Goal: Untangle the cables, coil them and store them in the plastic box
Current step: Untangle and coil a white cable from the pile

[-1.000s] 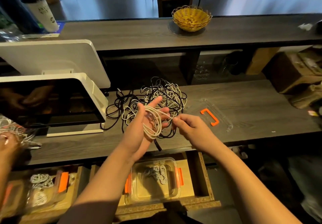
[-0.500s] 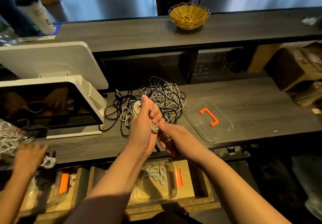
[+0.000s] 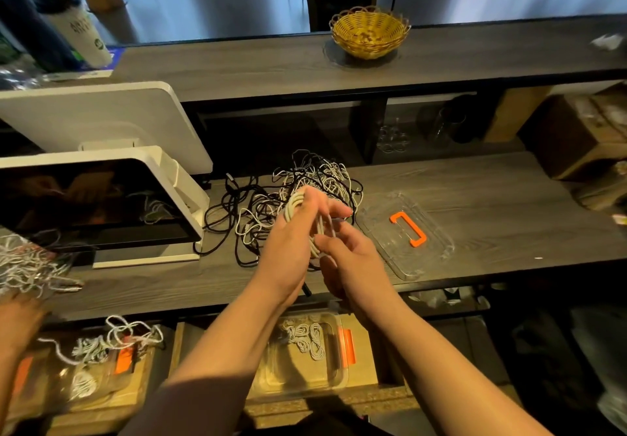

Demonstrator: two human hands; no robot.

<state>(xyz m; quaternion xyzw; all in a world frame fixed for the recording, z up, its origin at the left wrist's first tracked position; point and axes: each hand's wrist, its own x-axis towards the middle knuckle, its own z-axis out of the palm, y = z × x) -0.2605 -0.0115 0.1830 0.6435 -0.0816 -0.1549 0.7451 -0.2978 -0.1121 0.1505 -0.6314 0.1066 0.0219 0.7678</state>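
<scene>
- Presently, the left hand [image 3: 288, 242] is raised over the desk [image 3: 492, 195], thumb and fingers curled round a white coil [image 3: 294, 205] of cable that loops across its palm.
- Just right of it, the right hand [image 3: 353, 266] pinches a strand of the same cable at the coil's near side, fingers bent.
- Behind both hands, at the desk's middle, lies the tangle [image 3: 271, 198] of black and white cables, unsorted; its black strands trail left toward the screen [image 3: 88, 205].
- Right of the tangle, a clear lid [image 3: 437, 249] with an orange handle [image 3: 407, 228] lies flat on the desk.
- Below the desk's near edge, under the forearms, the box [image 3: 305, 378] sits in an open drawer [image 3: 366, 361]; several white coiled cables rest at its far end, and an orange clip shows on its right side.
- At near left, a second clear box [image 3: 68, 378] holds white cables, some spilling over its rim.
- At the left edge, another person's hand [image 3: 17, 317] is by a bunch of white cables [image 3: 27, 266]; its grip cannot be told.
- On the far counter [image 3: 237, 69] stands a yellow basket [image 3: 369, 35]; a white cup [image 3: 81, 35] stands at far left.
</scene>
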